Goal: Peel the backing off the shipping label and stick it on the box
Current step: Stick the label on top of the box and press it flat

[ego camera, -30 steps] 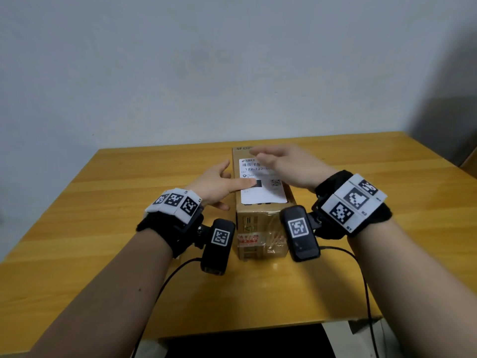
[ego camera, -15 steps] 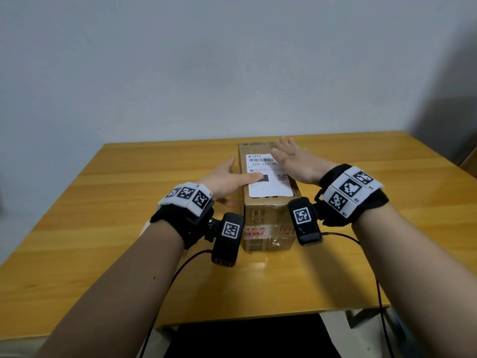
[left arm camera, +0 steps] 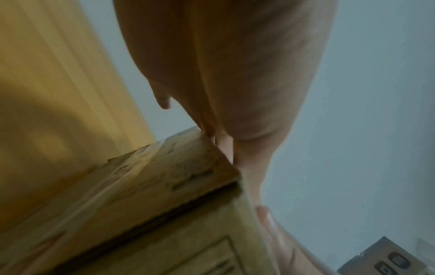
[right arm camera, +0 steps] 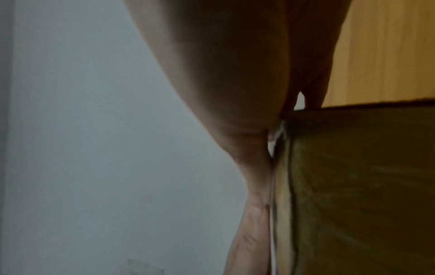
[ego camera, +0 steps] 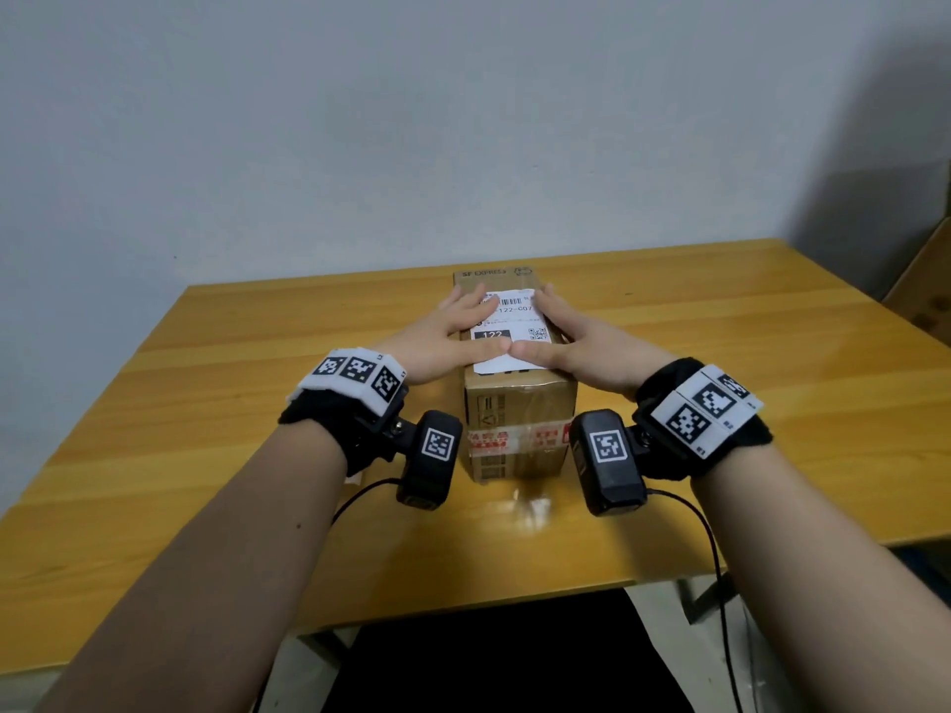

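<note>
Two hands flat on shipping label point(ego camera: 514, 329), label on top of box point(ego camera: 520, 424).
Head view: left hand point(ego camera: 442, 342) and right hand point(ego camera: 581, 347) press the label with fingers straight and spread, thumb tips meeting near its front edge; box stands mid tabletop point(ego camera: 206, 403), red-printed tape across its near face. Left wrist view: blurred box corner, palm from below, plus a second carton point(left arm camera: 386, 258) low right, unseen from head. Right wrist view: thin white label edge under the thumb, dark box side.
</note>
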